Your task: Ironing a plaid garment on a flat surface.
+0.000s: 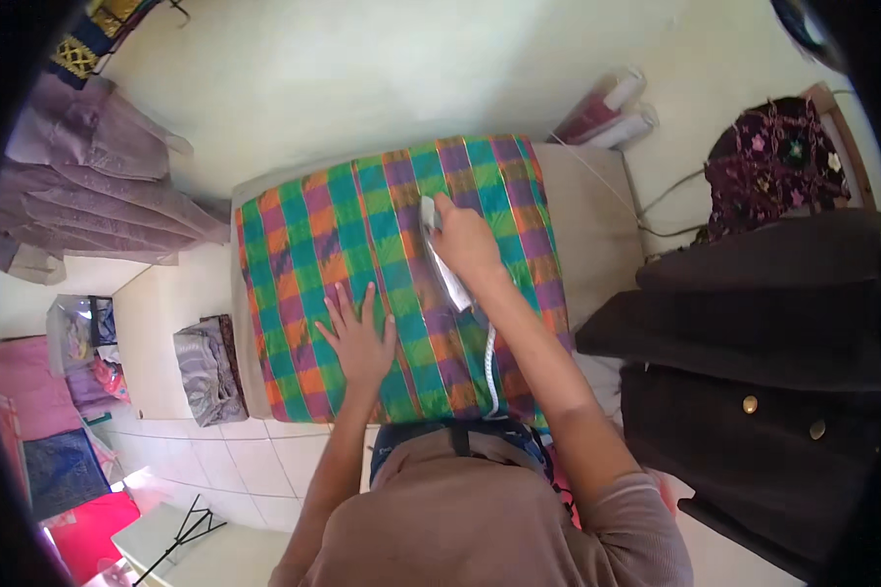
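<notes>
A checked cloth (308, 230) in green, orange and purple lies spread over a padded board in front of me. My right hand (468, 242) grips a clothes iron (448, 279), its white and grey body resting on the cloth right of the middle. From the iron's near end a white braided cord (489, 367) runs toward my waist. My left hand (360, 338) presses flat on the cloth, fingers spread, to the left of the iron.
Dark garments (744, 391) with buttons hang close on the right, near a flowered dark cloth (778, 161). On the left hang mauve clothes (88, 186). A folded grey patterned cloth (208, 372) lies beside the board. Rolled items (612, 110) lean at the wall.
</notes>
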`<act>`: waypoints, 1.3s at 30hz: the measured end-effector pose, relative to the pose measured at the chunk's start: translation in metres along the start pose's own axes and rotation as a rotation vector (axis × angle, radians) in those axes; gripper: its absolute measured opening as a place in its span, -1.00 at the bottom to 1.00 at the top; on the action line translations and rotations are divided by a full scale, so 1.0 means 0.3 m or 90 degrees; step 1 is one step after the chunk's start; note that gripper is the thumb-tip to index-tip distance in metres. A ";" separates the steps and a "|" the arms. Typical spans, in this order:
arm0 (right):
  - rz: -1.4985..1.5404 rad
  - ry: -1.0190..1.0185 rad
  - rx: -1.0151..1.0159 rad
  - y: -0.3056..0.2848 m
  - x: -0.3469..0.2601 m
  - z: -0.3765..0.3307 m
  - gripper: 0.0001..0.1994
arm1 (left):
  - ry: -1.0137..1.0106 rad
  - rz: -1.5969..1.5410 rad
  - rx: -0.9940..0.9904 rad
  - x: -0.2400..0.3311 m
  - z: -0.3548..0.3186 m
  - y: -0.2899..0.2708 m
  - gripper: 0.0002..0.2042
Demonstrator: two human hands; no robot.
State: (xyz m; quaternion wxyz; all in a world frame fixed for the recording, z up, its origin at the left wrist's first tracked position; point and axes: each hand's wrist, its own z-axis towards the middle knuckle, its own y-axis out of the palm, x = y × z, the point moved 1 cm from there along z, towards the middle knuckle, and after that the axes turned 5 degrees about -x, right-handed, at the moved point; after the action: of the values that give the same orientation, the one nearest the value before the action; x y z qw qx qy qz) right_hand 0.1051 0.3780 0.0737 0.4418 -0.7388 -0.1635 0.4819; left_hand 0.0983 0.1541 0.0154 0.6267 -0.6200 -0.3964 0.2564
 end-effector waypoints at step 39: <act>-0.010 0.178 0.170 -0.086 0.279 -0.478 -0.70 | 0.076 -0.040 0.074 -0.400 -0.256 -0.037 -0.54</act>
State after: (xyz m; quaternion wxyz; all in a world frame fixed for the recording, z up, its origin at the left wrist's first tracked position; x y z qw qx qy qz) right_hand 0.2730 0.3771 0.0678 0.5578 -0.7322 -0.0408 0.3887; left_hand 0.0926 0.0115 0.0111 0.6916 -0.5841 -0.3624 0.2218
